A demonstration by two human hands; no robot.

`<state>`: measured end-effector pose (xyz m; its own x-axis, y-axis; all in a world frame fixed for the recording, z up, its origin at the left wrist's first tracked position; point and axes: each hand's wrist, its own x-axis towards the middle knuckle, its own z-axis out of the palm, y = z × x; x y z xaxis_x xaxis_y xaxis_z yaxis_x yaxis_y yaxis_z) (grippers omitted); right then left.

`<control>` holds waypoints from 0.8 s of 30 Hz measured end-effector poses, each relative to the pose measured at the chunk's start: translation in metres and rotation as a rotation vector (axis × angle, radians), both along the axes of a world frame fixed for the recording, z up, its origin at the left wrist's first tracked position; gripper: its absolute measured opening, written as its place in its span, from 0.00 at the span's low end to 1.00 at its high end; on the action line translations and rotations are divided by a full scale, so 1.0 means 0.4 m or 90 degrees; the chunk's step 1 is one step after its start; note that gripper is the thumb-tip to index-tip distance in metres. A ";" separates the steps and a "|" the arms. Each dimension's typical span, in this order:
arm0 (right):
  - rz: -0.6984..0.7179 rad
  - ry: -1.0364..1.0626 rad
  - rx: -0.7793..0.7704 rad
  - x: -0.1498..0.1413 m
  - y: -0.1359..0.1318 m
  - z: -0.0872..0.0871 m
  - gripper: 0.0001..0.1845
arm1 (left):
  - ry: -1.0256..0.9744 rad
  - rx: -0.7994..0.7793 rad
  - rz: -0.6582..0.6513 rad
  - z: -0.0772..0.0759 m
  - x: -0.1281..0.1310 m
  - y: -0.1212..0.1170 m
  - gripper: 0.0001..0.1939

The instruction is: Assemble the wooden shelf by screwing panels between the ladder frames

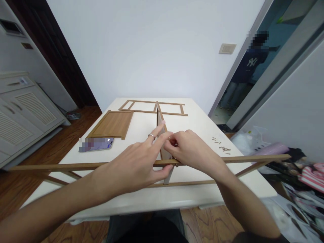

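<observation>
A long wooden frame [63,167] stands on edge across the front of the white table. A thin upright panel [159,116] with a wooden edge meets it near the middle and runs away from me. My left hand [139,160], with a ring on one finger, grips this joint, its thumb below the frame's top rail and its fingers along the panel's edge. Right beside it, my right hand [193,148] is closed in a pinch over the panel near the joint. Whatever its fingertips hold is hidden. A small metal piece [176,165] shows at the rail below them.
On the white table [141,130] lie a wooden board [113,123], a phone [97,144], a flat slatted wooden frame [141,110] and several small hardware pieces [224,148]. Bags and clutter [301,168] fill the right side. A person [246,67] stands beyond the doorway.
</observation>
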<state>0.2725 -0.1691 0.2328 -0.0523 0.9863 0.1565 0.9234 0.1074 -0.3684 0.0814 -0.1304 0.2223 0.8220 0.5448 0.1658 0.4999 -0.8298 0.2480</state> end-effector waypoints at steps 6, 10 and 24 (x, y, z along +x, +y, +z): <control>-0.009 0.008 0.010 -0.003 -0.005 0.000 0.20 | 0.132 -0.007 -0.047 0.049 0.016 0.048 0.41; -0.007 0.035 -0.003 -0.002 -0.012 0.007 0.20 | 0.185 -0.059 -0.066 0.077 0.036 0.074 0.38; 0.001 0.002 0.059 0.001 -0.035 -0.003 0.17 | 0.003 -0.298 -0.168 0.043 0.055 0.087 0.22</control>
<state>0.2728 -0.1829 0.2316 -0.0527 0.9674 0.2475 0.9223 0.1422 -0.3594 0.1036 -0.0957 0.2394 0.9413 0.3339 -0.0496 0.2911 -0.7283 0.6204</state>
